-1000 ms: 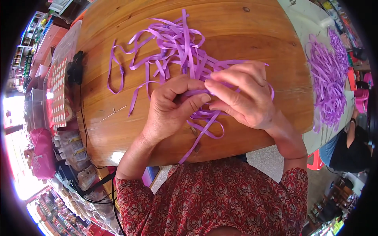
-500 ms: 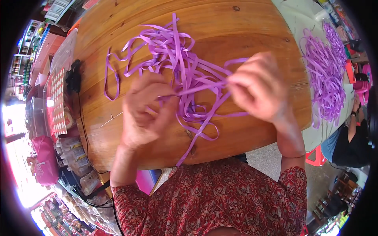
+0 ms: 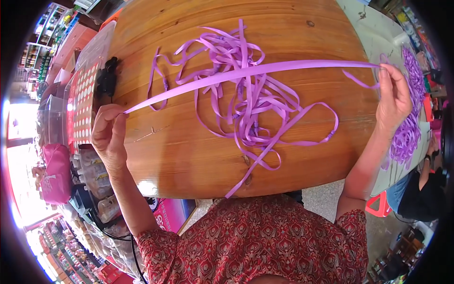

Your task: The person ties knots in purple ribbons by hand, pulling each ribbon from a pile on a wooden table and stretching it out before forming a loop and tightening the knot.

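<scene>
A length of purple ribbon is stretched almost taut between my two hands, above the wooden table. At the left, my left hand pinches one end of it between thumb and fingers. My right hand pinches it at the far right, and a short tail hangs from there. Beneath the stretched strip lies a loose heap of purple ribbon, tangled in loops with several darker knots. One strand of the heap runs to the table's near edge.
A thin stick-like piece lies on the wooden table. Left of it are a black object with a cord and a dotted sheet. More purple ribbon covers a pale table at right, where another person sits.
My hands have moved far apart, left hand leftward and right hand rightward, drawing the ribbon out into a long straight strip. The view has also shifted slightly.
</scene>
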A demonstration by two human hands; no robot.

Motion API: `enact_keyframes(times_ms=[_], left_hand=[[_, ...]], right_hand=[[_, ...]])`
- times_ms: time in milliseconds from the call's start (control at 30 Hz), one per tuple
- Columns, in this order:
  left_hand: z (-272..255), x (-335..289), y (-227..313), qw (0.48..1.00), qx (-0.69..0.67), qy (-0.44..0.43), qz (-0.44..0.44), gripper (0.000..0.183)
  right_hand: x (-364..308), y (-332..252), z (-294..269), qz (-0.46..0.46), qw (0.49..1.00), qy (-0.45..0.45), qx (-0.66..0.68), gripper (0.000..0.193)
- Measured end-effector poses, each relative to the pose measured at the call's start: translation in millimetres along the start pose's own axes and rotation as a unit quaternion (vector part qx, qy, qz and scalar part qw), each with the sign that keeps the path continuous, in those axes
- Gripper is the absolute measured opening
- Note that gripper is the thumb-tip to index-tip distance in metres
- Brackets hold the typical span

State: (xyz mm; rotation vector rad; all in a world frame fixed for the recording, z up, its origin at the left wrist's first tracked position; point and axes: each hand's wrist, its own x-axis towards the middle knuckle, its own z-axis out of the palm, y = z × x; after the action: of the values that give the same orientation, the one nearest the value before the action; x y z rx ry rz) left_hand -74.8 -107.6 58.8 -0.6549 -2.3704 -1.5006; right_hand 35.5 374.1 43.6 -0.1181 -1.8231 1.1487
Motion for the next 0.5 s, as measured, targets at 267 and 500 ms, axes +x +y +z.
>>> enact_keyframes(times_ms=[267, 500], left_hand=[[-43.2, -13.1, -30.2, 0.980, -0.082, 0.166, -0.074, 0.007], [-93.4, -39.5, -76.8, 0.956, -0.157, 0.221, -0.108, 0.016]], right_hand=[[10.0, 28.0, -27.2, 0.093, 0.994, 0.029, -0.043, 0.017], [16.6, 38.5, -35.7, 0.040, 0.998, 0.051, -0.015, 0.019]])
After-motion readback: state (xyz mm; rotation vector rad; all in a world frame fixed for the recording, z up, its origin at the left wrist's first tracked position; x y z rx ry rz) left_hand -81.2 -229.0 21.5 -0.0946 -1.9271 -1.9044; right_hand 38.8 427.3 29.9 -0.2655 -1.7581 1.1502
